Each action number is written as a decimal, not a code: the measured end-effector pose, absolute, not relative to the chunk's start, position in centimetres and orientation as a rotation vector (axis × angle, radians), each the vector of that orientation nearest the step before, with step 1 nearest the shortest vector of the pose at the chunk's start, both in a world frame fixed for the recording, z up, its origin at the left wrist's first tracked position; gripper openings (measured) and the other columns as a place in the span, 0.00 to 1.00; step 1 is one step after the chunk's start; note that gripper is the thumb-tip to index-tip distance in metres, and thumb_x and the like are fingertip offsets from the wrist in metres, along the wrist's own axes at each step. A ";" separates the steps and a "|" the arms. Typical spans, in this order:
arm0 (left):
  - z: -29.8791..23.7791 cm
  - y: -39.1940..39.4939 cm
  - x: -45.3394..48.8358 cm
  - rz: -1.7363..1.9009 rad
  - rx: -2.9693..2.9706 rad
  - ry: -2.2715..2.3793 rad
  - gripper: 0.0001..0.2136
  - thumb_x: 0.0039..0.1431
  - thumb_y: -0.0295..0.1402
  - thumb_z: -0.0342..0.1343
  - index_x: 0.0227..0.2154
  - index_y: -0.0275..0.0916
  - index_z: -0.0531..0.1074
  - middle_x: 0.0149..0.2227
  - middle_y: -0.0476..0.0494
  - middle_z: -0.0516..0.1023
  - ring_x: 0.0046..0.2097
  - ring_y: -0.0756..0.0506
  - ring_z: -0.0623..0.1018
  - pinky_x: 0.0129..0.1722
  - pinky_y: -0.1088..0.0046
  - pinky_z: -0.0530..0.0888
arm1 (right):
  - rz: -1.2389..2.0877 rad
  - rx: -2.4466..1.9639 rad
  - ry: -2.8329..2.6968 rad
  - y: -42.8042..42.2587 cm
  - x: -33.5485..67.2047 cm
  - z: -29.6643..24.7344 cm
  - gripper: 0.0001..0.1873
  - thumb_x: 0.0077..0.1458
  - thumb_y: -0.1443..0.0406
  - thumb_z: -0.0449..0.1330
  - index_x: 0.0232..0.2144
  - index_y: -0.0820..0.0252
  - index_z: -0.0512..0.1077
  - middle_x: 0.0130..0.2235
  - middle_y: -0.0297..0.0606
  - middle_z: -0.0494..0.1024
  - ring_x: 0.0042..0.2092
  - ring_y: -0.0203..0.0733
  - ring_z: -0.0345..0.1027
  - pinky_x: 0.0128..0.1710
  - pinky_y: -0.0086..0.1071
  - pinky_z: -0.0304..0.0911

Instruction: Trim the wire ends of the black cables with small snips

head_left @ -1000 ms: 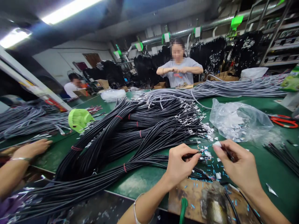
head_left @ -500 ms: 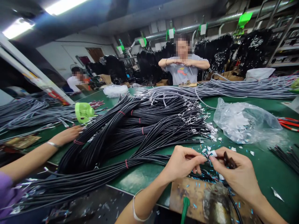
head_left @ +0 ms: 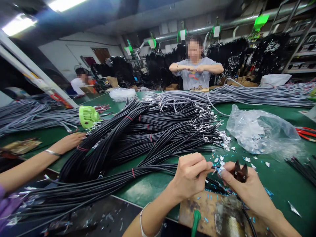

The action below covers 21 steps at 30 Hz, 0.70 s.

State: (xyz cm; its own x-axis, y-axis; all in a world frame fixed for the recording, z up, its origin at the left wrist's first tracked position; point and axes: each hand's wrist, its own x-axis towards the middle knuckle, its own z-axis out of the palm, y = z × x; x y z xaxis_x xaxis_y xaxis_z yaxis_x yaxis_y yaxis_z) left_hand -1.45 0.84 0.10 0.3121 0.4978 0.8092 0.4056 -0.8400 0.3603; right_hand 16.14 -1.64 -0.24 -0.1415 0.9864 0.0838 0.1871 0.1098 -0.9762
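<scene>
Nearer each other than a second ago, the left hand (head_left: 190,176) and right hand (head_left: 244,189) meet over a green table (head_left: 140,192), left pinching a cable end (head_left: 213,169), right gripping a white piece (head_left: 220,170) and dark-bladed cutters (head_left: 240,173); beyond come tied black cables (head_left: 138,133), grey cables (head_left: 247,94) and a co-worker (head_left: 198,73)

Cables (head_left: 118,140) on tbl (head_left: 138,189), bag (head_left: 261,131) to R

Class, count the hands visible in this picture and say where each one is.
5: the wearer's left hand and right hand in front, a neighbour's hand at left by the black cables, and the opposite worker's two hands. The distant worker's hands may be hidden.
</scene>
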 end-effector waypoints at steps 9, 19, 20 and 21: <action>0.7 0.1 -1.4 1.723 2.404 1.009 0.07 0.54 0.21 0.55 0.23 0.35 0.68 0.21 0.47 0.70 0.23 0.52 0.69 0.23 0.77 0.66 | 0.366 -1.199 -1.706 -1.1 17.2 -1.4 0.14 0.56 0.60 0.56 0.44 0.56 0.71 0.40 0.40 0.77 0.39 0.42 0.73 0.37 0.29 0.69; 0.4 0.0 -1.4 1.708 2.418 0.998 0.06 0.54 0.22 0.55 0.24 0.36 0.69 0.22 0.47 0.71 0.24 0.52 0.70 0.23 0.77 0.68 | 0.441 -1.091 -1.880 -1.1 16.8 -0.2 0.10 0.55 0.64 0.57 0.38 0.57 0.77 0.34 0.38 0.78 0.32 0.39 0.73 0.32 0.27 0.69; 0.4 0.0 -1.4 1.709 2.422 0.994 0.06 0.54 0.22 0.55 0.24 0.36 0.69 0.22 0.48 0.71 0.23 0.52 0.70 0.23 0.77 0.68 | 0.450 -1.089 -1.880 -1.1 16.8 -0.1 0.10 0.55 0.64 0.57 0.38 0.57 0.77 0.33 0.37 0.78 0.32 0.38 0.73 0.32 0.26 0.69; 0.5 0.1 -1.4 1.713 2.423 0.990 0.06 0.54 0.22 0.55 0.24 0.36 0.69 0.21 0.48 0.71 0.23 0.52 0.69 0.23 0.77 0.68 | 0.457 -1.088 -1.880 -1.1 16.8 -0.1 0.10 0.55 0.65 0.57 0.38 0.57 0.77 0.33 0.37 0.78 0.31 0.38 0.73 0.31 0.26 0.69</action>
